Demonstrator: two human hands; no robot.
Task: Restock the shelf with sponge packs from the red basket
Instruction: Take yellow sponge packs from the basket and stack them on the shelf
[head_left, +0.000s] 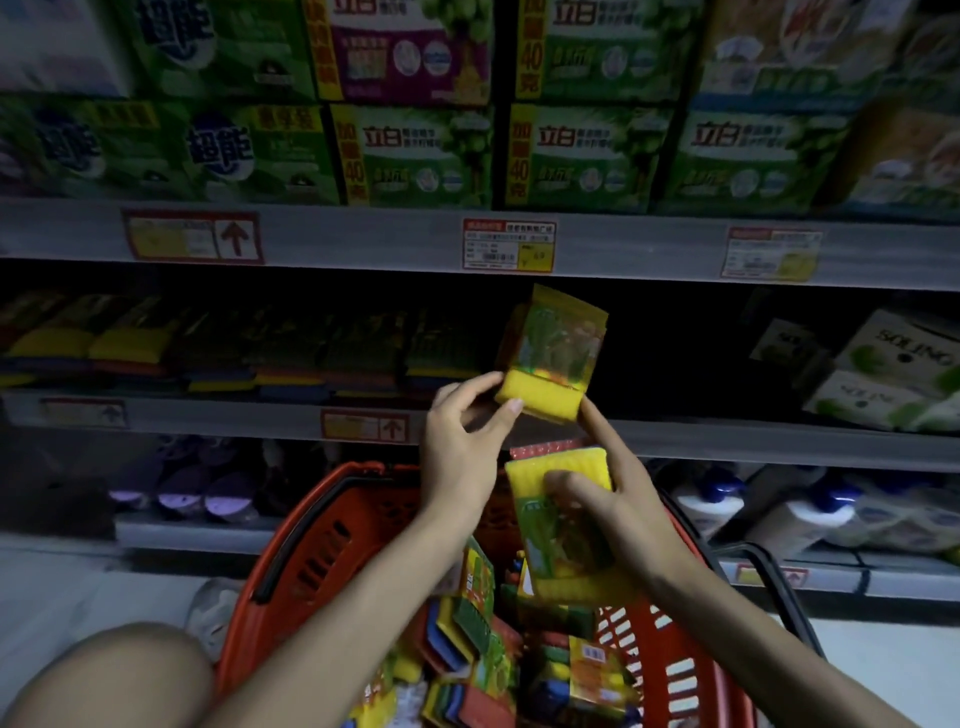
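Note:
My left hand (460, 441) pinches the lower end of a yellow sponge pack (550, 353), held upright in front of the dark gap on the middle shelf (675, 436). My right hand (618, 499) grips a second yellow sponge pack (563, 525) above the red basket (311, 551), and its index finger touches the first pack. Several more sponge packs (483, 660) lie loose in the basket. A row of stacked sponge packs (249, 353) fills the shelf to the left of the gap.
Green detergent boxes (426, 150) fill the shelf above. White SOLINO packs (898, 364) stand at the right of the middle shelf. Bottles (810, 509) and purple items (208, 493) sit on the bottom shelf. My knee (119, 675) is at the lower left.

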